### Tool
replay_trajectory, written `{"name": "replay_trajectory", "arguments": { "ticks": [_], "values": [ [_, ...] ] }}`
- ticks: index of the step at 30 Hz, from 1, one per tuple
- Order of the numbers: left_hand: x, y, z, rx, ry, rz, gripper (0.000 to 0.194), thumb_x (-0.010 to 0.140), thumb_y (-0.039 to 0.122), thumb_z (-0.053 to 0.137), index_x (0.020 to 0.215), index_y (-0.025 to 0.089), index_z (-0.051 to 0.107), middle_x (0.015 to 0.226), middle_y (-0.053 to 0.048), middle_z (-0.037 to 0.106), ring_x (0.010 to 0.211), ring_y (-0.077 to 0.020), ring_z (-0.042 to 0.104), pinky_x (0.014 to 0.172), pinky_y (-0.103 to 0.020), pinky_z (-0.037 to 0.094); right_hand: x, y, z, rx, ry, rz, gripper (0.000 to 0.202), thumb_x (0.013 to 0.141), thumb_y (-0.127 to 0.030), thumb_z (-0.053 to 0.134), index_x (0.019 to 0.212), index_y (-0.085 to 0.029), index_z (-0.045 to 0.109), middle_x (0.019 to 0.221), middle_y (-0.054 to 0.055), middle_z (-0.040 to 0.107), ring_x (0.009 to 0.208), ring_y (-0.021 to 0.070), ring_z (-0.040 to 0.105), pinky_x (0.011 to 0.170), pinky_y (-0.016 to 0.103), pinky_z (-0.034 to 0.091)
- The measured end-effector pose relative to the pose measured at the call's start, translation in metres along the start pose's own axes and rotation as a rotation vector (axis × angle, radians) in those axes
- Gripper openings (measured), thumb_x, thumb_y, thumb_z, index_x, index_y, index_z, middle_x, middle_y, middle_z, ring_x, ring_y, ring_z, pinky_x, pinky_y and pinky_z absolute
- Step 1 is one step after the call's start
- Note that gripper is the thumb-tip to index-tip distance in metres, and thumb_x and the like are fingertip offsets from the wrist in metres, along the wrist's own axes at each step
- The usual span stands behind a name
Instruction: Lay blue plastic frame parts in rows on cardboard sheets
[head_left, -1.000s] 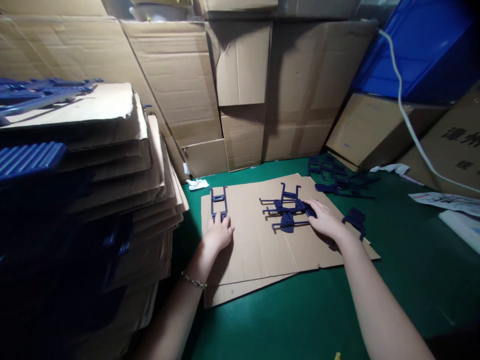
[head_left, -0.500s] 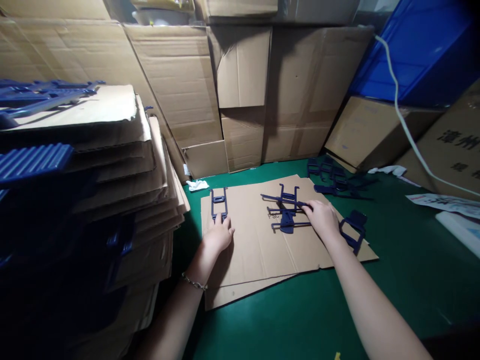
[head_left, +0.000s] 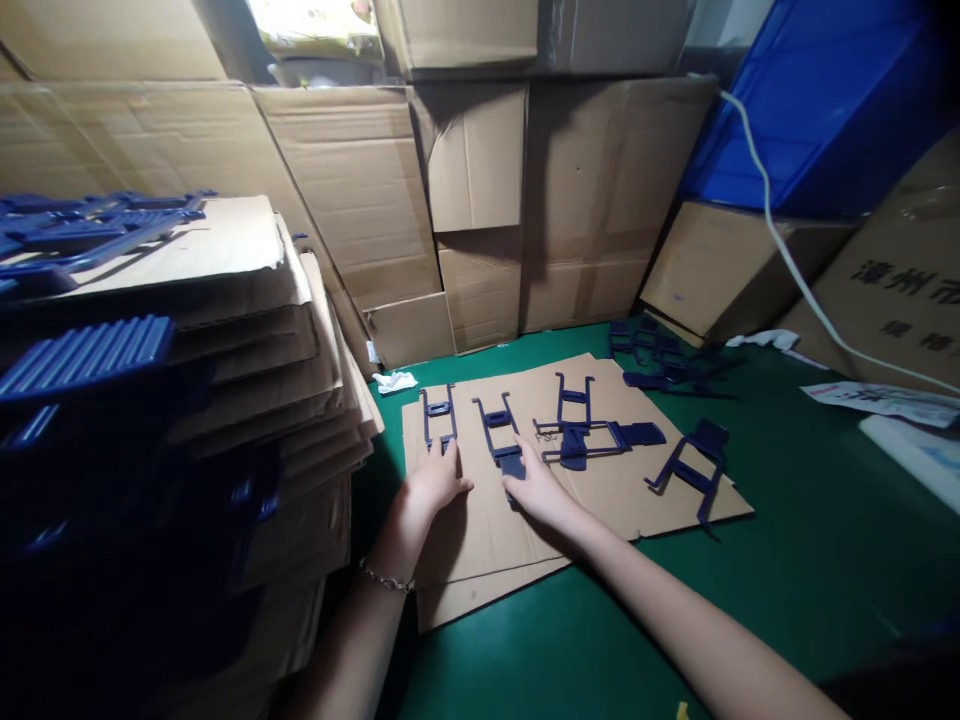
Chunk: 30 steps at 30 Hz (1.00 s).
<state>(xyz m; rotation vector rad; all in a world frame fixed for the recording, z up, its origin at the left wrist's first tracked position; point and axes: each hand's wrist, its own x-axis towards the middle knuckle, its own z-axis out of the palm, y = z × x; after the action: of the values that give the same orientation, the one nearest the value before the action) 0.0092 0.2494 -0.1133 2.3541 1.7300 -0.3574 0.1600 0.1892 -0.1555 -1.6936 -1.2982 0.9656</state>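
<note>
On a cardboard sheet (head_left: 465, 540) lie several dark blue plastic frames. My left hand (head_left: 433, 482) rests over the lower end of the leftmost frame (head_left: 439, 410), its fingers closed on that end. My right hand (head_left: 538, 490) grips the flat lower end of a second frame (head_left: 498, 420), just to the right and parallel to the first. Further right, an upright frame (head_left: 575, 397) overlaps a sideways frame (head_left: 622, 437). Another frame (head_left: 691, 472) sits tilted at the sheet's right edge.
A tall stack of cardboard sheets (head_left: 330, 400) with blue parts between them stands at left. More dark frames (head_left: 667, 355) are piled at the back right. Cardboard boxes (head_left: 585, 200), a blue bin (head_left: 810, 110) and a white cable (head_left: 776, 235) are behind.
My right hand has moved left with a frame, now upright beside the leftmost one. The view has tilted slightly upward. My left hand stays at its frame.
</note>
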Motion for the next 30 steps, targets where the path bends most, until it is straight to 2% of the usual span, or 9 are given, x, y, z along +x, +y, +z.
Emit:
{"name": "replay_trajectory", "arguments": {
  "ticks": [4,7,10,13,18,23,27,30],
  "values": [
    [-0.002,0.002,-0.001,0.024,0.005,0.0,0.064,0.082,0.029,0.05,0.136,0.008,0.023,0.142,-0.021,0.019,0.122,-0.0302,0.037,0.095,-0.033,0.035,-0.005,0.001,-0.005,-0.2,-0.034,-0.072,0.078,0.068,-0.025,0.057,0.139,-0.014,0.025,0.137,0.014,0.032,0.122,0.0226,0.036,0.099,0.033,0.033],
    [-0.003,0.001,-0.001,0.041,0.013,0.008,0.063,0.082,0.027,0.05,0.136,0.008,0.024,0.141,-0.022,0.02,0.121,-0.0305,0.038,0.096,-0.034,0.034,-0.011,0.001,-0.008,-0.465,-0.076,-0.187,0.067,0.073,-0.025,0.054,0.135,-0.012,0.034,0.142,0.014,0.023,0.128,0.0266,0.024,0.104,0.038,0.026],
    [-0.003,0.001,-0.001,0.057,0.015,0.012,0.061,0.084,0.026,0.049,0.136,0.007,0.024,0.141,-0.021,0.021,0.122,-0.0295,0.037,0.097,-0.033,0.033,-0.013,0.003,-0.002,-0.668,-0.088,-0.26,0.046,0.084,-0.023,0.041,0.129,-0.014,0.044,0.14,0.013,0.028,0.126,0.0266,0.027,0.102,0.039,0.026],
    [-0.003,0.001,0.0,0.073,0.012,0.008,0.059,0.085,0.025,0.046,0.137,0.007,0.023,0.142,-0.02,0.02,0.124,-0.0296,0.035,0.097,-0.035,0.033,-0.007,0.001,0.007,-0.765,-0.059,-0.277,0.042,0.088,-0.022,0.034,0.129,-0.017,0.046,0.139,0.012,0.032,0.122,0.0256,0.034,0.1,0.04,0.028],
    [-0.004,0.002,0.0,0.094,0.011,0.008,0.057,0.086,0.026,0.044,0.136,0.009,0.024,0.143,-0.02,0.017,0.122,-0.0291,0.037,0.096,-0.036,0.034,0.011,-0.002,0.018,-0.804,-0.033,-0.325,0.044,0.089,-0.018,0.028,0.13,-0.018,0.043,0.14,0.011,0.029,0.121,0.0246,0.036,0.099,0.04,0.029],
    [-0.004,0.002,-0.001,0.099,0.015,0.004,0.056,0.085,0.026,0.044,0.136,0.012,0.026,0.143,-0.018,0.019,0.122,-0.0297,0.037,0.097,-0.037,0.034,0.018,0.002,0.021,-0.718,-0.048,-0.345,0.044,0.089,-0.017,0.027,0.131,-0.018,0.043,0.14,0.011,0.028,0.122,0.0248,0.034,0.1,0.04,0.028],
    [-0.003,0.002,0.0,0.089,0.017,0.01,0.056,0.085,0.025,0.045,0.136,0.011,0.026,0.143,-0.018,0.019,0.121,-0.0287,0.039,0.096,-0.035,0.034,0.012,0.0,0.006,-0.615,-0.112,-0.504,0.038,0.087,-0.018,0.034,0.12,-0.014,0.054,0.136,0.013,0.036,0.124,0.0226,0.033,0.103,0.037,0.028],
    [-0.002,0.001,0.0,0.08,0.036,0.007,0.057,0.084,0.024,0.046,0.136,0.01,0.027,0.142,-0.019,0.022,0.124,-0.0276,0.036,0.097,-0.033,0.034,0.008,-0.006,-0.022,-0.575,-0.096,-0.591,0.034,0.086,-0.017,0.038,0.114,-0.016,0.057,0.128,0.01,0.046,0.119,0.0174,0.039,0.101,0.032,0.031]
  ]
}}
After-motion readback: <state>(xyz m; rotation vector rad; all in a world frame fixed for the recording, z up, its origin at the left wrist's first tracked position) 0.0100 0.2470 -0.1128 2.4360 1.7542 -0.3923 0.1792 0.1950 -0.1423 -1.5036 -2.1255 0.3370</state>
